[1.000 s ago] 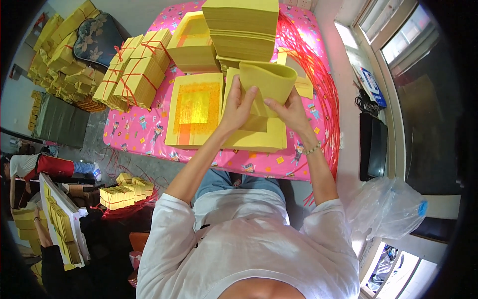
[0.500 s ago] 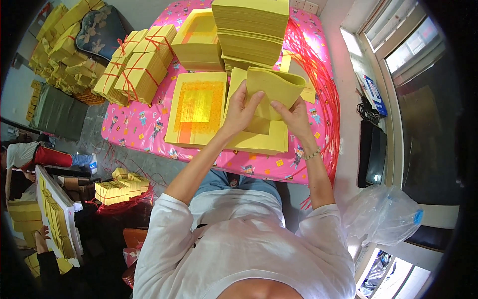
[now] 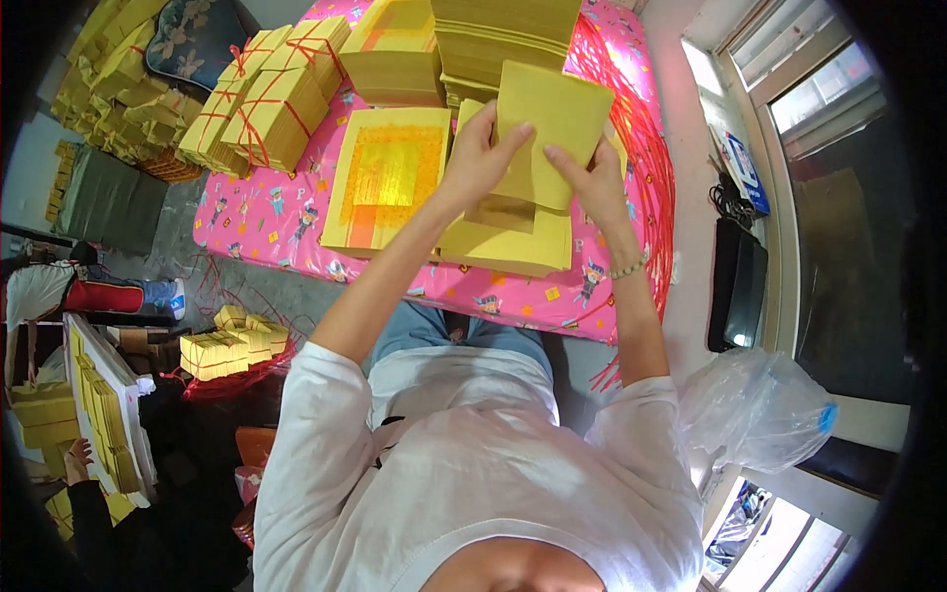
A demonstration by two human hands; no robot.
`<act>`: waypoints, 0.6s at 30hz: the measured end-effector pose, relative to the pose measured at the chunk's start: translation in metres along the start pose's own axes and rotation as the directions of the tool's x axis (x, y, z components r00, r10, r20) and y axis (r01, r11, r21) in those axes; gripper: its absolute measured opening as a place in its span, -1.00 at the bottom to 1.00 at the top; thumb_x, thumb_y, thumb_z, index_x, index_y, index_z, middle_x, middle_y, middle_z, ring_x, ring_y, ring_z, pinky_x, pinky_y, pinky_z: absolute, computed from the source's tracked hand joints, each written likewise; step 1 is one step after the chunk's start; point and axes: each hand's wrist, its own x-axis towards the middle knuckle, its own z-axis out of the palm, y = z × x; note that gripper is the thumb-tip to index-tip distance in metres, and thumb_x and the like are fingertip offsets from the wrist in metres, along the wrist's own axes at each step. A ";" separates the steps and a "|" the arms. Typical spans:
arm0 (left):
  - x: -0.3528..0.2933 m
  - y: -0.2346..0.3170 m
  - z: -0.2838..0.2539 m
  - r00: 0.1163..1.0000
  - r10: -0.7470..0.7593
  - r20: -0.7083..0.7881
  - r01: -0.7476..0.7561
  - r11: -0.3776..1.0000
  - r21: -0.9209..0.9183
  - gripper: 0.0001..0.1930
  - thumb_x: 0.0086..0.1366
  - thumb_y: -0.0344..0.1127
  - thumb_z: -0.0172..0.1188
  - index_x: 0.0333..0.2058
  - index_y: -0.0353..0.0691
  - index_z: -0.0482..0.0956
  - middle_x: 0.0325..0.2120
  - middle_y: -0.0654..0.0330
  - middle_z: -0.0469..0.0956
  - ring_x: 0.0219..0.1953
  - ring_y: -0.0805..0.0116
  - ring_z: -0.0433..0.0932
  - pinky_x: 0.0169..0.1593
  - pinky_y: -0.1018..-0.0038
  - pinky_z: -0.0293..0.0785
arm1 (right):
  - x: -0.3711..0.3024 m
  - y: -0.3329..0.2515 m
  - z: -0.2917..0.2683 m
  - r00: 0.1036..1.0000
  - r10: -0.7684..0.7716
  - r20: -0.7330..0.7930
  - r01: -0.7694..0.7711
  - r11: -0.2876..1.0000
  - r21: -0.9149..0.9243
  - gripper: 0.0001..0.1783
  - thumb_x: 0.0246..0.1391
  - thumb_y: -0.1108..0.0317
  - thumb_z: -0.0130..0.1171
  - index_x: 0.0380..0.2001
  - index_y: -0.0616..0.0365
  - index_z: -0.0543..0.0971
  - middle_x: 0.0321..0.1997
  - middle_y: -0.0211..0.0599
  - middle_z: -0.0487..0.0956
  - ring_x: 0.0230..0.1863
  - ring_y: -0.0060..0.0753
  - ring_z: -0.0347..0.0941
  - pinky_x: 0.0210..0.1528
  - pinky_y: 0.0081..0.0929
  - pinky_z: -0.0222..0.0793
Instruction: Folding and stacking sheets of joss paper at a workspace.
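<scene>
Both my hands grip a wad of yellow paper sheets (image 3: pixel 554 104), held up with a broad flat face showing. My left hand (image 3: pixel 485 158) pinches its left edge, thumb on the front. On the right edge my right hand (image 3: pixel 598 189) closes, its thumb pressed on the face and its other fingers behind. Under the wad lies a stack of plain yellow paper (image 3: pixel 508 245), partly covered by it. Left of that stack sits a stack of yellow paper with an orange print and gold foil (image 3: pixel 387 176) on top.
A tall stack of yellow paper (image 3: pixel 505 39) stands just beyond my hands. Bundles tied with red string (image 3: pixel 271 118) lie at the left on the pink patterned table cover (image 3: pixel 286 222). Red strands (image 3: pixel 646 148) hang along the right side. A clear plastic bag (image 3: pixel 755 409) is near my right elbow.
The paper wad, curled over at its top before, now shows a flatter, straighter face. My hands stay on its two sides, the right one slightly further right. The whole view has shifted somewhat.
</scene>
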 end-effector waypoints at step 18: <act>0.018 0.012 0.011 0.883 -0.465 0.056 0.469 0.880 -0.083 -0.65 0.36 -0.29 0.07 0.00 -0.38 0.27 -0.19 0.05 0.49 -0.20 0.32 0.55 -0.23 0.39 0.57 | -0.002 -0.019 0.003 0.992 0.103 -0.078 -0.083 0.971 0.225 -0.58 0.12 0.43 0.20 0.03 0.34 0.40 -0.02 -0.17 0.54 -0.08 -0.45 0.51 -0.05 -0.50 0.49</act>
